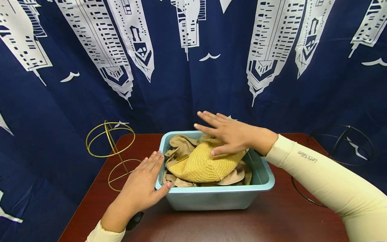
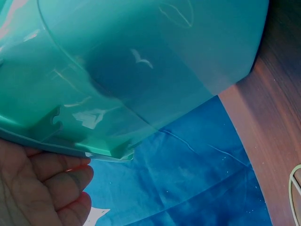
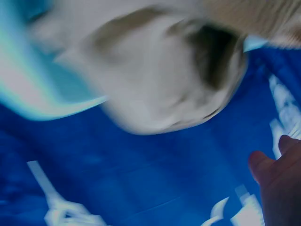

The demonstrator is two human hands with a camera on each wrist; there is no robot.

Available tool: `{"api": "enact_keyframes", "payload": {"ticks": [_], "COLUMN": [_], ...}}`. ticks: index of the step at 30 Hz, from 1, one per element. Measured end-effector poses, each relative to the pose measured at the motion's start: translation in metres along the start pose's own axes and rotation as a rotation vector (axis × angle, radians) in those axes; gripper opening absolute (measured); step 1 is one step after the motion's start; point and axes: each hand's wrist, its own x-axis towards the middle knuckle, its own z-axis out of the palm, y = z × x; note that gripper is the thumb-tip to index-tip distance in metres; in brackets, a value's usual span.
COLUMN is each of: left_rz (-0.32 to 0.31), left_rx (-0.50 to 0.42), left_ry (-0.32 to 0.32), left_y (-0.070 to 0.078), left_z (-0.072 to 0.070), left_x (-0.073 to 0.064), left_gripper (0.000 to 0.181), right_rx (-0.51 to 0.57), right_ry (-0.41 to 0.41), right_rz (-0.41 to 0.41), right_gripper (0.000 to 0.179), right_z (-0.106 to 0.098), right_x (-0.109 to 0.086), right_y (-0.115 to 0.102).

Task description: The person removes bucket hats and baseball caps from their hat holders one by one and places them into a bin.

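A light blue plastic tub (image 1: 211, 198) stands on the table, heaped with fabric. On top lies a yellow knitted piece that looks like a hat (image 1: 202, 164), with beige cloth hats (image 1: 182, 146) around and under it. My left hand (image 1: 143, 183) is at the tub's left rim, fingers straight; the left wrist view shows its fingers (image 2: 66, 181) at the rim's underside. My right hand (image 1: 231, 134) is spread over the yellow hat, fingers extended and holding nothing. In the right wrist view, a blurred pale cloth hat (image 3: 155, 84) overhangs the tub's edge.
A gold wire stand (image 1: 116, 151) with rings stands left of the tub on the reddish-brown table (image 1: 272, 222). To the right, a black wire stand (image 1: 338, 144) is partly behind my right sleeve (image 1: 320, 174). A navy curtain (image 1: 187, 90) with white building prints hangs behind.
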Motion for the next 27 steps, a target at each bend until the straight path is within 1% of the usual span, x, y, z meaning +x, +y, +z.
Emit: {"api": "enact_keyframes", "payload": {"ticks": [3,6,8,9,11,20,27], "left_rz": [0.000,-0.003,-0.006,-0.006,-0.006,-0.010,-0.014], "left_rx": [0.005,0.005,0.001,-0.002,-0.006,-0.001,-0.009], "left_ry": [0.003,0.002,0.003,0.004,0.005,-0.002,-0.014], "left_y": [-0.001,-0.001,-0.001,0.000,0.000,0.001,0.002], "left_z": [0.000,0.000,0.000,0.000,-0.001,-0.003,-0.001], "left_x": [0.000,0.000,0.000,0.000,0.000,0.000,0.001], "left_gripper": [0.079,0.078,0.078,0.077,0.077,0.078,0.078], "right_rx": [0.071,0.205,0.278,0.308,0.336,0.268,0.264], "right_ry": [-0.039,-0.119,-0.153,-0.164,-0.172,-0.138,-0.167], "right_rz": [0.125,0.244,0.282,0.287,0.275,0.145,0.077], "right_gripper": [0.087,0.085,0.085,0.085,0.085,0.091,0.095], "right_z": [-0.002,0.003,0.007,0.008,0.009,0.000,0.005], "right_x": [-0.016,-0.026,-0.029,-0.029,-0.027,-0.019,-0.010], "right_y": [0.017,0.029,0.033,0.033,0.031,0.010,-0.013]}}
